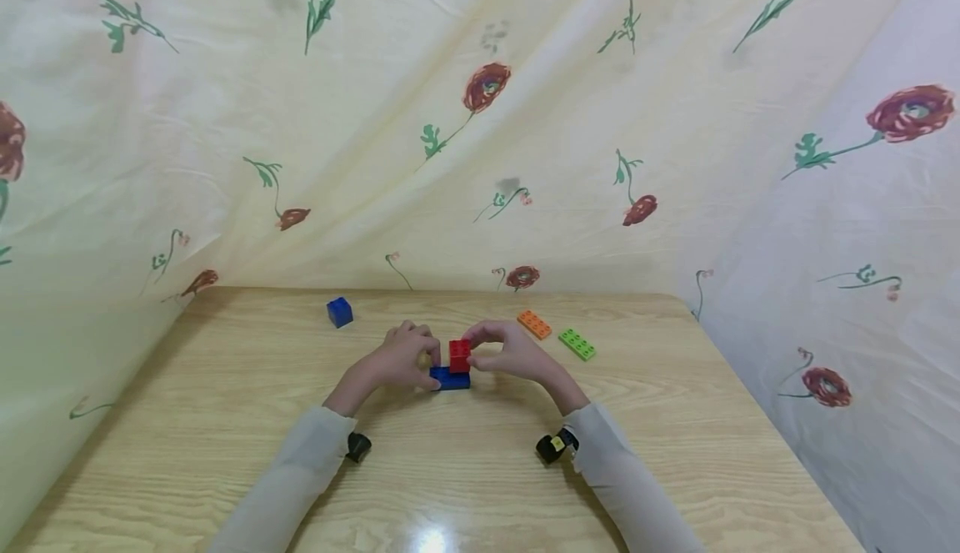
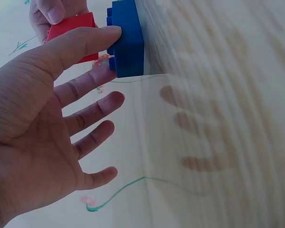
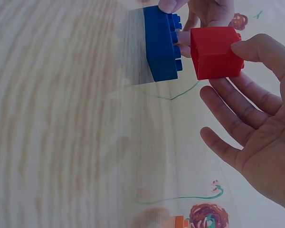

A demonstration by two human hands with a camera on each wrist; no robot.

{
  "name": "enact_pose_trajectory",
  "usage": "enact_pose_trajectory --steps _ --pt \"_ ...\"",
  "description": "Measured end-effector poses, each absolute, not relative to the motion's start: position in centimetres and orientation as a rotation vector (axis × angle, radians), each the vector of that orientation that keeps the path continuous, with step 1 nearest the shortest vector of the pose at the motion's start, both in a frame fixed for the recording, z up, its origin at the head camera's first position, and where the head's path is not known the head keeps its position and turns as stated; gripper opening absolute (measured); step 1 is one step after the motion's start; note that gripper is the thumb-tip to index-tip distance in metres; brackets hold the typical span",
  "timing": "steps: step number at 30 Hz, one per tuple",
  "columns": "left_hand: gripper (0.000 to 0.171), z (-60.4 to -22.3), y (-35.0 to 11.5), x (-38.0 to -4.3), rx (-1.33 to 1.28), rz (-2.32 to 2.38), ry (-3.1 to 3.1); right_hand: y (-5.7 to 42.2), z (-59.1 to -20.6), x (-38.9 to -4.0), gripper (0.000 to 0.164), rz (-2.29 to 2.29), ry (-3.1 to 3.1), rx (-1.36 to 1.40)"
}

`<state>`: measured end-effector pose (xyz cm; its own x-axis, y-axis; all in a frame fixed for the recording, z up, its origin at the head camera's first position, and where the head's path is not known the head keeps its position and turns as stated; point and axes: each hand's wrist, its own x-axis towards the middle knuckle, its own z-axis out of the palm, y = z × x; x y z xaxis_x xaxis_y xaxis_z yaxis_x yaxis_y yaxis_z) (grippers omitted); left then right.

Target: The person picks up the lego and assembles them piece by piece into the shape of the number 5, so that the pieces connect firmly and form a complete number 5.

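Observation:
A long blue building brick (image 1: 452, 380) lies studs up on the wooden table. My left hand (image 1: 405, 359) pinches its left end between thumb and forefinger, the other fingers spread out. The thumb lies on the side of the blue brick (image 2: 128, 40) in the left wrist view. Over the blue brick's studs, my right hand (image 1: 513, 353) holds a square red brick (image 1: 460, 356) between thumb and fingers. The right wrist view shows a narrow gap between the red brick (image 3: 216, 53) and the blue studs.
A square blue brick (image 1: 340, 312) stands at the back left of the table (image 1: 262, 369). Behind my right hand lie a flat orange brick (image 1: 535, 324) and a flat lime green brick (image 1: 577, 344). A flowered curtain (image 1: 375, 119) hangs along the table's far edge.

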<state>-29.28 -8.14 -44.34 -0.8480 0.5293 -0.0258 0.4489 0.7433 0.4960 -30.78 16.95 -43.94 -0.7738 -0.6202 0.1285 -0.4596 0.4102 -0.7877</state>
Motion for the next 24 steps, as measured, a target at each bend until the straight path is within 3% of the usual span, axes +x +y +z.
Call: enact_pose_trajectory --steps 24 --pt "0.022 -44.27 -8.04 -28.97 0.763 0.729 2.787 16.98 -43.13 -30.34 0.028 -1.268 2.439 -0.971"
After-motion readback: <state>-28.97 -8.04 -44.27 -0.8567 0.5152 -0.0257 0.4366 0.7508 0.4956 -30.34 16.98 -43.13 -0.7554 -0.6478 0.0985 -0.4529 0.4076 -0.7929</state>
